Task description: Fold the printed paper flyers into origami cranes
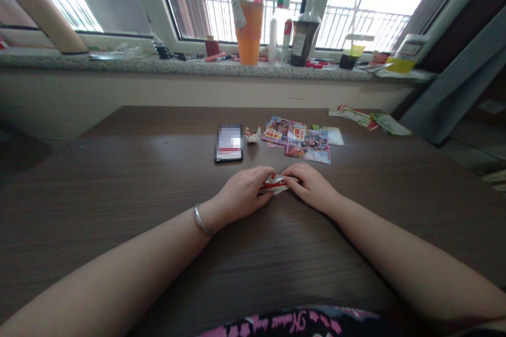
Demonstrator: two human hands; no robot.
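Both my hands meet over a small piece of folded printed paper, white with red and some green, at the middle of the dark wooden table. My left hand wears a silver bangle at the wrist; its fingers and thumb close on the paper's left end. My right hand pinches the right end. Fingers cover much of the paper, so its full shape is hidden. Just beyond lies a crumpled or folded paper piece, also white and red.
A phone-like device with a blurred screen lies behind my left hand. Colourful flyers overlap behind my right hand, with paper strips farther right. On the stone windowsill stand an orange drink cup, a dark cup and bottles.
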